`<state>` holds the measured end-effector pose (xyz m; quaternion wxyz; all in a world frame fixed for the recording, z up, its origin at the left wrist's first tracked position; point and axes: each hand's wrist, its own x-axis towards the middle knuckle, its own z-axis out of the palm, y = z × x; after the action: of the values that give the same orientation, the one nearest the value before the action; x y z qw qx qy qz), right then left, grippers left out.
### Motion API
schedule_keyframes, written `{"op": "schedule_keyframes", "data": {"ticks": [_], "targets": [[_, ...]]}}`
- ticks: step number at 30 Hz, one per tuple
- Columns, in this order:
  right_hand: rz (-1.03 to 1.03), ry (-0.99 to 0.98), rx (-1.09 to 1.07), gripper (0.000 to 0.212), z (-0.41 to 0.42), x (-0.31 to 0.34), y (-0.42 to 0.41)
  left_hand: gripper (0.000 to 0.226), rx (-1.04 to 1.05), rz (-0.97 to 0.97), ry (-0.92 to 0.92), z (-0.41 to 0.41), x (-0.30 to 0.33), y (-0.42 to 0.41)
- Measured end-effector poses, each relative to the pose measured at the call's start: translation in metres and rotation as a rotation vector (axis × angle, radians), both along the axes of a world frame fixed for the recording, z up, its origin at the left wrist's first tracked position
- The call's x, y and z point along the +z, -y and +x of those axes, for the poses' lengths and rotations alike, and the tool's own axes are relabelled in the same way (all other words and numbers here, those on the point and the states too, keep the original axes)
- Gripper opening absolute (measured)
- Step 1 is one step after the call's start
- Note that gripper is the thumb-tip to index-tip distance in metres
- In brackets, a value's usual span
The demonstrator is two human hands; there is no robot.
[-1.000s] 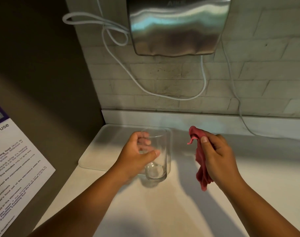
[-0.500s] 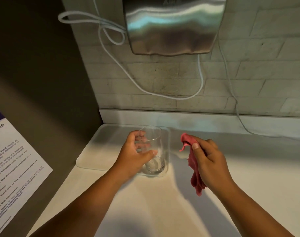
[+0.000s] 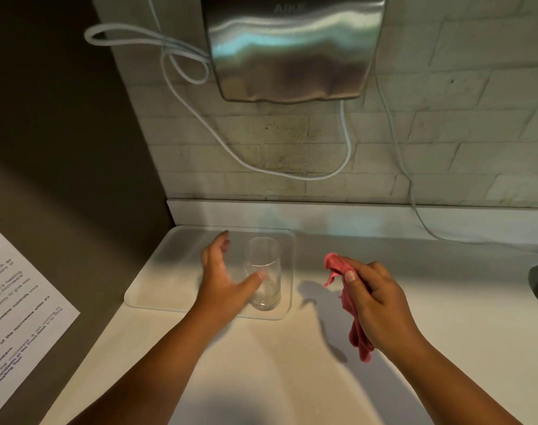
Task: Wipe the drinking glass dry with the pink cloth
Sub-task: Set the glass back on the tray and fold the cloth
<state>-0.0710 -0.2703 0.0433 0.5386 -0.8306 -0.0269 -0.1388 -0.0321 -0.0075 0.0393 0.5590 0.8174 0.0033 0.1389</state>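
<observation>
The drinking glass (image 3: 264, 273) stands upright on a clear tray (image 3: 157, 286), just right of the left hand (image 3: 223, 276), whose fingers are spread apart, thumb near its wall. The right hand (image 3: 376, 305) is clenched on the pink cloth (image 3: 353, 317), well right of the glass. Wiping seems paused or finished; resuming would call for regripping the glass.

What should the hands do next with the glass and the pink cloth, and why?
Probably close the left hand around the glass and lift it. That hand is open beside the glass, which stands upright on the clear tray, while the right hand holds the pink cloth apart from it.
</observation>
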Motion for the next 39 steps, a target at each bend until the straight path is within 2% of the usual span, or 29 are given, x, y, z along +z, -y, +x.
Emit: {"op": "schedule_keyframes", "data": {"ticks": [3,5,6,9,12,13,14,18,20,23,26,29,30,33,34,37,39], "targets": [[-0.031,-0.02,0.058,0.027,-0.001,0.005,0.012,0.073,0.026,0.184,0.332,-0.024,0.027,0.015],[0.044,-0.081,0.15,0.028,-0.001,0.013,0.02,0.059,-0.107,0.318,0.473,-0.035,0.039,0.036],[0.069,-0.11,0.193,0.028,0.0,0.018,0.024,0.054,-0.207,0.344,0.481,-0.039,0.043,0.049],[-0.063,-0.125,0.273,0.032,0.0,0.031,0.038,0.055,-0.394,0.324,0.31,-0.041,0.039,0.082],[-0.093,-0.162,0.408,0.043,-0.002,0.041,0.05,0.084,-0.511,0.454,0.075,-0.028,0.025,0.1],[-0.102,-0.183,0.453,0.048,-0.002,0.043,0.053,0.088,-0.545,0.495,0.026,-0.024,0.021,0.104],[-0.131,-0.206,0.49,0.052,-0.003,0.044,0.056,0.083,-0.556,0.492,-0.012,-0.02,0.019,0.108],[-0.377,-0.326,0.578,0.063,-0.001,0.045,0.067,0.037,-0.513,0.376,-0.122,-0.009,0.012,0.116],[-0.516,-0.353,0.573,0.056,0.003,0.043,0.075,0.024,-0.541,0.336,-0.168,-0.009,0.01,0.115],[-0.546,-0.381,0.538,0.036,0.013,0.042,0.085,0.006,-0.533,0.327,-0.163,-0.013,0.012,0.116],[-0.536,-0.349,0.509,0.022,0.026,0.039,0.092,0.013,-0.462,0.202,-0.254,-0.013,0.015,0.114],[-0.492,-0.325,0.51,0.02,0.037,0.034,0.095,0.006,-0.416,-0.038,-0.455,-0.007,0.012,0.113],[-0.486,-0.323,0.508,0.021,0.041,0.032,0.095,0.014,-0.393,-0.079,-0.477,-0.003,0.011,0.112],[-0.512,-0.307,0.512,0.024,0.052,0.026,0.094,0.017,-0.348,-0.081,-0.48,0.006,0.011,0.113],[-0.531,-0.297,0.509,0.026,0.056,0.024,0.093,0.022,-0.354,-0.088,-0.491,0.01,0.01,0.113],[-0.534,-0.287,0.478,0.028,0.071,0.02,0.092,0.057,-0.364,-0.097,-0.495,0.027,0.005,0.117],[-0.579,-0.262,0.425,0.031,0.086,0.018,0.092,0.059,-0.342,-0.122,-0.462,0.04,0.002,0.123]]}}
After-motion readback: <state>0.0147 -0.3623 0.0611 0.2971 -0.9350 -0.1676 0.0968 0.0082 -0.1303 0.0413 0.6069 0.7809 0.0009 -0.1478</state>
